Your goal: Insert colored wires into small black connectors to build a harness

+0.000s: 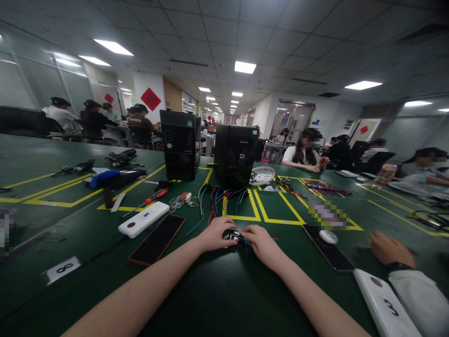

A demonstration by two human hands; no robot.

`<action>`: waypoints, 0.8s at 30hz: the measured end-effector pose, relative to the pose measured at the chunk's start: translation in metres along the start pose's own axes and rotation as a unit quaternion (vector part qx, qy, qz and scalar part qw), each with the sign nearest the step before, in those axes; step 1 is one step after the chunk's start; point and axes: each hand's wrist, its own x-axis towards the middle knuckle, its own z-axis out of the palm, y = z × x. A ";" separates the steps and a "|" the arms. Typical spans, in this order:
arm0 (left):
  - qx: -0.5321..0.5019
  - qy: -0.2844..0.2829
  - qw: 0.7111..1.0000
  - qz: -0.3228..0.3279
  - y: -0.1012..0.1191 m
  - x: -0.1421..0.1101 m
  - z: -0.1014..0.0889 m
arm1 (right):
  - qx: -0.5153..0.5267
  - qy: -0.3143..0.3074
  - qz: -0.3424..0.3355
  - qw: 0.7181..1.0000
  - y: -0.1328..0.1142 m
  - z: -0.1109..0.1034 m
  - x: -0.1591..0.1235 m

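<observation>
My left hand [214, 234] is closed on a small black-and-white part [234, 235], thumb and fingers curled around its left side. At the part's right side my right hand [261, 242] pinches a blue wire [246, 241] that runs up to it. A thin red wire end [275, 239] pokes out beyond the right fingers. The exact kind of the small part cannot be made out. Just beyond both hands lie several loose blue, red and yellow-green wires [201, 213].
Two black computer towers [179, 161] [238, 159] stand behind the wires, near a white basket [262, 175]. Left lie a phone [157, 239], a white power bank [143, 219] and a red-handled screwdriver [156, 196]. Right are another phone [328, 248], another power bank [386, 304] and a co-worker's hand [393, 248].
</observation>
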 end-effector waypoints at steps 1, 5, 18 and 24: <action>0.002 -0.004 1.000 0.008 0.001 0.000 0.000 | 0.007 0.008 -0.004 1.000 -0.003 0.001 0.000; -0.003 0.005 1.000 0.010 0.003 0.002 -0.001 | 0.029 0.037 -0.010 0.999 -0.010 0.005 -0.001; -0.014 0.003 1.000 -0.004 0.001 0.005 0.002 | 0.059 0.132 0.020 0.989 -0.020 0.034 0.010; -0.011 0.001 1.000 -0.013 0.002 0.006 0.003 | 0.114 0.203 0.037 0.972 -0.019 0.019 0.005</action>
